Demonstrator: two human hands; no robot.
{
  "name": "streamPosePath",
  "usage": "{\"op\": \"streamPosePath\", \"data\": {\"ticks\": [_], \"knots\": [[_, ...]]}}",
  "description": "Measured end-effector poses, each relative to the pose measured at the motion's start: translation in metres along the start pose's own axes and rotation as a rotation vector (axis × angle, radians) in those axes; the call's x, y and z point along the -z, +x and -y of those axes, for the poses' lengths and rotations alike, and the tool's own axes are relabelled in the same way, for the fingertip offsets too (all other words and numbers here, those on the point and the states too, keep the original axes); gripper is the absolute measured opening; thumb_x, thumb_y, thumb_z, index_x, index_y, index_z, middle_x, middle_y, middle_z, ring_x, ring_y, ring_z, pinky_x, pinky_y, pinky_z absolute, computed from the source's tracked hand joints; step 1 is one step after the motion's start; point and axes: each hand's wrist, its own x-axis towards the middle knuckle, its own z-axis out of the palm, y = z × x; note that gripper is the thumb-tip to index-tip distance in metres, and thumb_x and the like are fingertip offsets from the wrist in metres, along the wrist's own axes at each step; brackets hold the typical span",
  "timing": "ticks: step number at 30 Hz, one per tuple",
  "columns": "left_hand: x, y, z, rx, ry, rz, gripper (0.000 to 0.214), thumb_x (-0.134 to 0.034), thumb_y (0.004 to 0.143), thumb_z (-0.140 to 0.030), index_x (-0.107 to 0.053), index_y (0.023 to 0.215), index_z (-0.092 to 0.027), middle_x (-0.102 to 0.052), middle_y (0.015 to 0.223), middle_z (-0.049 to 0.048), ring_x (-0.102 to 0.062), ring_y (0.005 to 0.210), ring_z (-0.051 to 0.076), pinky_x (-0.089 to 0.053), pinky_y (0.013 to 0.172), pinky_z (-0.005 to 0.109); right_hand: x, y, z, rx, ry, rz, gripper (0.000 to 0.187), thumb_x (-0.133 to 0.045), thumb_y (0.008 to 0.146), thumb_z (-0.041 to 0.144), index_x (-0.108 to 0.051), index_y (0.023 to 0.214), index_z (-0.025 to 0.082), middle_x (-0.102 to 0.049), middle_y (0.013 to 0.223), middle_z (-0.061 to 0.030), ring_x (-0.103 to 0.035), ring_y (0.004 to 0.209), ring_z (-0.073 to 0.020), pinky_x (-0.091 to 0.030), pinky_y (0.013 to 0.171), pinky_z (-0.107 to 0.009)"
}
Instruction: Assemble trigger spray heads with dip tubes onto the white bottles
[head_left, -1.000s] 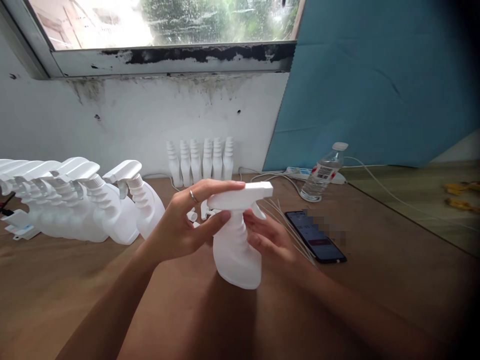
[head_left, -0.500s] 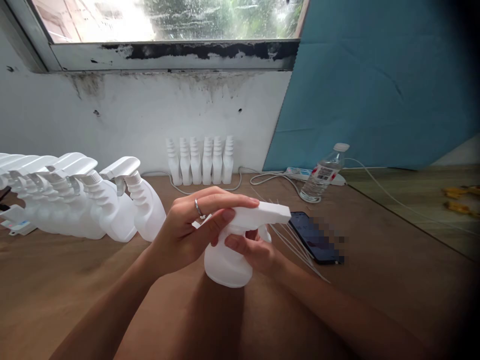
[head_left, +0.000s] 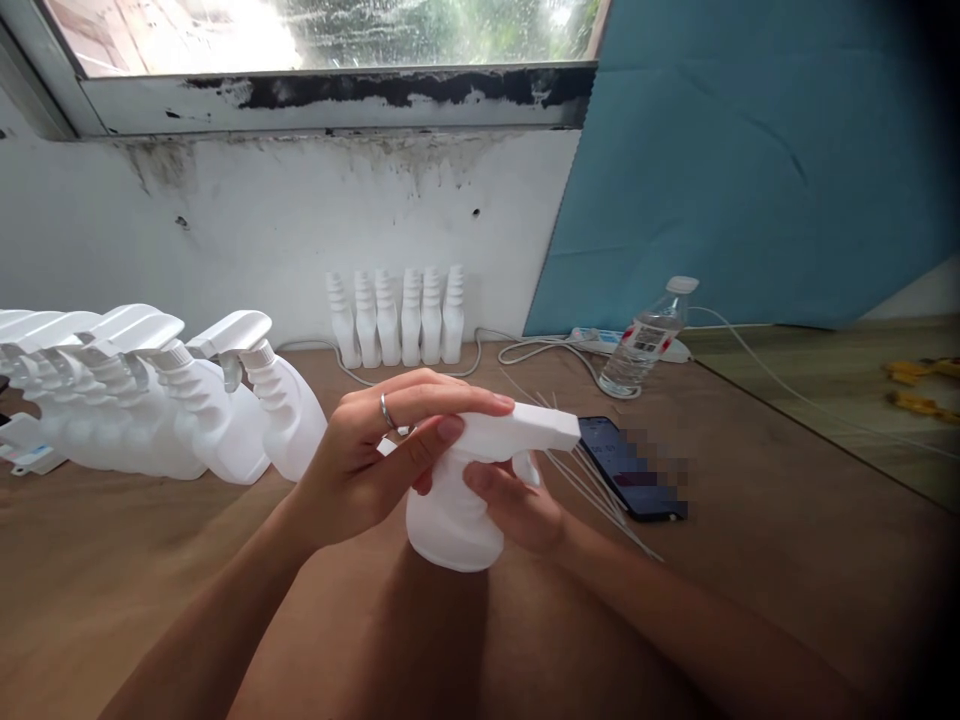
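Note:
A white spray bottle [head_left: 454, 520] stands on the wooden table [head_left: 750, 560] in front of me. Its white trigger head [head_left: 525, 428] points to the right. My left hand [head_left: 375, 465] is closed over the back of the trigger head, with a ring on one finger. My right hand [head_left: 517, 505] wraps round the bottle's neck just under the head, fingers curled. Thin white dip tubes [head_left: 592, 480] lie fanned on the table right behind my right hand.
A row of finished white spray bottles [head_left: 150, 400] lies along the left. Several headless white bottles [head_left: 397, 315] stand against the wall. A phone [head_left: 630, 465], a water bottle [head_left: 645, 338], a power strip and cables [head_left: 525, 350] lie to the right.
The trigger head has sunk lower onto the bottle and both hands dropped with it. My right hand has curled tighter round the neck. The view has tipped slightly downward.

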Motion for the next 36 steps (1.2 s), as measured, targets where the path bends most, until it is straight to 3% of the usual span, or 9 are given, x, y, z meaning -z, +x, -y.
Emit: {"op": "streamPosePath", "data": {"ticks": [3,7,10,15,20,26,30,33,36], "knots": [[0.000,0.000,0.000,-0.013,0.010,-0.001,0.029,-0.049,0.094,-0.012,-0.067,0.115,-0.023,-0.064,0.109,0.0089,-0.061,0.071,0.012,-0.049,0.049,0.019,0.000,0.000,0.002,0.000,-0.009,-0.019,0.027,-0.068,0.080,0.045,-0.064,0.079,0.019,-0.060,0.076,-0.0023,-0.058,0.073,-0.0164,-0.049,0.069,-0.028],[0.000,0.000,0.000,-0.004,-0.021,0.009,0.029,-0.048,0.095,-0.012,-0.066,0.116,-0.021,-0.063,0.112,0.0102,-0.061,0.075,0.013,-0.050,0.047,0.018,0.002,0.000,0.001,0.031,0.080,0.084,0.031,-0.060,0.086,0.048,-0.064,0.087,0.018,-0.061,0.082,-0.0036,-0.060,0.080,-0.0177,-0.049,0.077,-0.031],[0.000,0.001,0.001,-0.057,-0.040,0.006,0.028,-0.049,0.094,-0.010,-0.066,0.115,-0.018,-0.064,0.108,0.0105,-0.061,0.076,0.013,-0.049,0.047,0.017,0.003,0.000,-0.003,0.030,0.032,0.031,0.026,-0.065,0.084,0.043,-0.063,0.082,0.017,-0.060,0.080,-0.0031,-0.059,0.077,-0.0157,-0.049,0.073,-0.029],[-0.001,0.001,0.001,-0.024,-0.045,0.015,0.029,-0.048,0.094,-0.011,-0.065,0.116,-0.018,-0.063,0.109,0.0101,-0.061,0.074,0.012,-0.050,0.048,0.017,0.005,-0.001,-0.005,0.033,0.081,0.108,0.033,-0.057,0.086,0.052,-0.062,0.088,0.019,-0.061,0.085,-0.0062,-0.059,0.081,-0.0191,-0.049,0.077,-0.033],[0.000,0.001,0.001,-0.032,-0.066,0.023,0.029,-0.048,0.094,-0.009,-0.066,0.116,-0.017,-0.063,0.107,0.0106,-0.060,0.071,0.011,-0.051,0.049,0.018,0.004,-0.001,-0.002,0.043,0.032,0.073,0.033,-0.060,0.084,0.051,-0.060,0.086,0.018,-0.059,0.084,-0.0058,-0.058,0.079,-0.0181,-0.048,0.073,-0.032],[-0.003,0.002,0.001,-0.035,-0.082,0.042,0.030,-0.048,0.093,-0.007,-0.066,0.114,-0.016,-0.064,0.107,0.0121,-0.061,0.102,0.022,-0.053,0.052,0.018,-0.003,0.002,0.001,0.015,0.038,0.061,0.032,-0.065,0.080,0.050,-0.056,0.077,0.019,-0.051,0.076,-0.0015,-0.052,0.069,-0.0140,-0.046,0.065,-0.029],[-0.003,0.001,0.001,-0.054,-0.061,0.038,0.030,-0.048,0.093,-0.006,-0.066,0.115,-0.016,-0.064,0.106,0.0116,-0.060,0.107,0.024,-0.055,0.057,0.019,-0.004,0.003,0.004,0.006,0.024,0.056,0.033,-0.064,0.080,0.051,-0.054,0.075,0.020,-0.049,0.073,-0.0009,-0.049,0.068,-0.0142,-0.044,0.062,-0.029],[-0.002,0.001,0.001,-0.030,-0.070,0.041,0.030,-0.048,0.093,-0.006,-0.066,0.116,-0.017,-0.063,0.109,0.0119,-0.062,0.104,0.023,-0.055,0.055,0.019,0.004,0.003,0.007,0.002,0.001,0.120,0.035,-0.064,0.081,0.052,-0.055,0.078,0.019,-0.050,0.075,-0.0007,-0.050,0.070,-0.0135,-0.044,0.063,-0.027],[-0.002,0.001,0.000,-0.001,-0.114,0.059,0.031,-0.047,0.093,-0.007,-0.065,0.116,-0.017,-0.062,0.110,0.0116,-0.063,0.098,0.021,-0.055,0.051,0.018,0.019,0.008,0.008,0.039,-0.070,0.321,0.041,-0.066,0.078,0.056,-0.058,0.085,0.016,-0.054,0.082,0.0000,-0.053,0.075,-0.0117,-0.045,0.067,-0.025]]}}
